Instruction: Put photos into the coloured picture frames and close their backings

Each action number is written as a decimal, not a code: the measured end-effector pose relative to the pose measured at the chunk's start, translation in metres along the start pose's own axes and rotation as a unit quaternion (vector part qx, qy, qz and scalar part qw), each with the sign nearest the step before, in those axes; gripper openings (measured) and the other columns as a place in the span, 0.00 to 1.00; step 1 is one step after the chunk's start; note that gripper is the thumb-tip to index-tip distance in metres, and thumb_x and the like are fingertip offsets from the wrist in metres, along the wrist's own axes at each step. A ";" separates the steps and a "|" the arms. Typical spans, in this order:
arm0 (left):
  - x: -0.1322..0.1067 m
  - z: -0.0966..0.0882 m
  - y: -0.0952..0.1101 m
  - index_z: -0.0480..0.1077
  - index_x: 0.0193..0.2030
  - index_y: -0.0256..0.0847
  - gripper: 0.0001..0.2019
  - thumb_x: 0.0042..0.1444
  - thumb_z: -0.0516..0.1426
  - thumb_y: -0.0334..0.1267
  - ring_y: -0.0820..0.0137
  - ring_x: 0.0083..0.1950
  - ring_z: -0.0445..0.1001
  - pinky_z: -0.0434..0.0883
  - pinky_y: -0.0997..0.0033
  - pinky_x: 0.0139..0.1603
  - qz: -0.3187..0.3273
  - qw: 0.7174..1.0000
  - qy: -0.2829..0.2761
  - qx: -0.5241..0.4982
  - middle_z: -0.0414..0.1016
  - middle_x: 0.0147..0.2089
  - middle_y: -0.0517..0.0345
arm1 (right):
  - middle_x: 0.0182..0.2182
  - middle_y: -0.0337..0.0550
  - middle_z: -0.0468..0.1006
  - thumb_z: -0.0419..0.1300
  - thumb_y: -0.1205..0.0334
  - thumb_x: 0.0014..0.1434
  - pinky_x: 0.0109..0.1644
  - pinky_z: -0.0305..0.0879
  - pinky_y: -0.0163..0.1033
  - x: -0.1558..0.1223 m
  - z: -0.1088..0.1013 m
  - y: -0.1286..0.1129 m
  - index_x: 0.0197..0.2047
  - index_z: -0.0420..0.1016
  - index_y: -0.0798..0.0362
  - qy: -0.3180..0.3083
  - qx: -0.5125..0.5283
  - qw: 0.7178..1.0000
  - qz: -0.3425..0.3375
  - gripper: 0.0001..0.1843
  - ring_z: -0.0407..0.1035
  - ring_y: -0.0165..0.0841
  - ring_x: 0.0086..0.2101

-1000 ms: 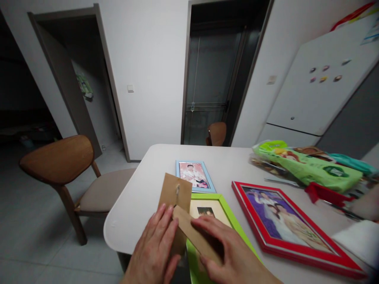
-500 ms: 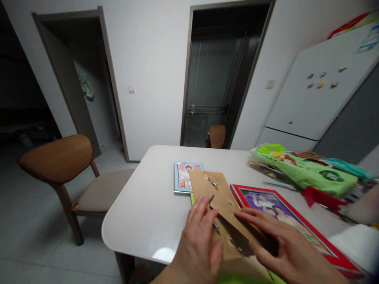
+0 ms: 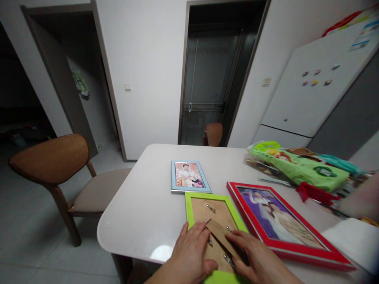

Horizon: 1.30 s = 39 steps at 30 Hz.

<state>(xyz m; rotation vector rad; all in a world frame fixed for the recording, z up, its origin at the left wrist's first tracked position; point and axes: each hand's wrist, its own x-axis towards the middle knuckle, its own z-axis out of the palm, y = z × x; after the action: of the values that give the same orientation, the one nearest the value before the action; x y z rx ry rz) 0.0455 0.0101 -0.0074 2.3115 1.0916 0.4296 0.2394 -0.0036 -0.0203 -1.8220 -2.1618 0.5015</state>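
Observation:
A lime-green picture frame [image 3: 189, 207] lies face down near the front edge of the white table [image 3: 142, 213]. Its brown cardboard backing [image 3: 209, 213] with small metal clips sits inside it, and a brown stand flap [image 3: 220, 236] runs across it. My left hand [image 3: 189, 256] rests flat on the backing at its lower left, fingers stretched out. My right hand [image 3: 260, 262] presses on the lower right of the backing beside the flap, fingers extended.
A small blue frame [image 3: 189, 176] lies just behind the green one, and a large red frame [image 3: 281, 223] lies to its right. Green snack bags [image 3: 299, 167] crowd the table's far right. A wooden chair [image 3: 59, 173] stands to the left.
The cardboard backing, held up and tilted a second ago, has been laid down into the green frame. Both hands have moved down and now press on it.

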 end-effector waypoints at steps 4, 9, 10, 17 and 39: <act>-0.010 -0.012 -0.013 0.58 0.52 0.40 0.23 0.46 0.51 0.33 0.65 0.59 0.52 0.43 0.54 0.59 -0.027 0.999 0.010 0.039 0.56 0.58 0.51 | 0.48 0.53 0.67 0.51 0.64 0.44 0.53 0.53 0.44 0.003 0.007 -0.022 0.48 0.67 0.56 0.012 0.004 0.999 -0.033 0.25 0.60 0.40 0.48; -0.020 -0.016 -0.033 0.59 0.51 0.40 0.23 0.45 0.51 0.30 0.64 0.60 0.50 0.48 0.54 0.58 -0.033 0.997 0.042 0.047 0.54 0.59 0.50 | 0.44 0.52 0.69 0.48 0.59 0.51 0.50 0.55 0.43 0.024 0.008 -0.026 0.44 0.70 0.56 0.069 0.020 0.996 -0.057 0.19 0.61 0.38 0.45; -0.021 -0.014 -0.037 0.59 0.52 0.39 0.23 0.45 0.52 0.29 0.63 0.60 0.49 0.49 0.54 0.58 -0.039 0.996 0.060 0.043 0.53 0.59 0.49 | 0.42 0.52 0.69 0.48 0.60 0.52 0.49 0.55 0.42 0.029 0.007 -0.024 0.42 0.71 0.56 0.086 0.021 0.995 -0.045 0.18 0.61 0.38 0.44; -0.022 -0.003 -0.049 0.57 0.53 0.31 0.25 0.44 0.52 0.28 0.60 0.60 0.48 0.52 0.54 0.58 -0.065 0.991 0.113 0.016 0.52 0.59 0.42 | 0.32 0.45 0.68 0.50 0.64 0.49 0.43 0.57 0.38 0.053 0.008 -0.014 0.28 0.73 0.53 0.105 0.024 0.994 -0.021 0.10 0.62 0.35 0.37; -0.023 -0.007 -0.045 0.57 0.53 0.28 0.27 0.43 0.51 0.27 0.62 0.60 0.48 0.52 0.57 0.59 -0.074 0.992 0.104 0.004 0.52 0.59 0.43 | 0.34 0.44 0.76 0.49 0.64 0.51 0.42 0.57 0.35 0.098 0.015 -0.031 0.35 0.74 0.54 0.102 0.026 0.990 -0.092 0.14 0.67 0.33 0.36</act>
<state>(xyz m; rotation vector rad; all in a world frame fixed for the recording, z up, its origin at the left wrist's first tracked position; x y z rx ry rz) 0.0006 0.0182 -0.0303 2.2109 1.3575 0.6187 0.1883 0.0871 -0.0219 -1.5525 -2.1272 0.3123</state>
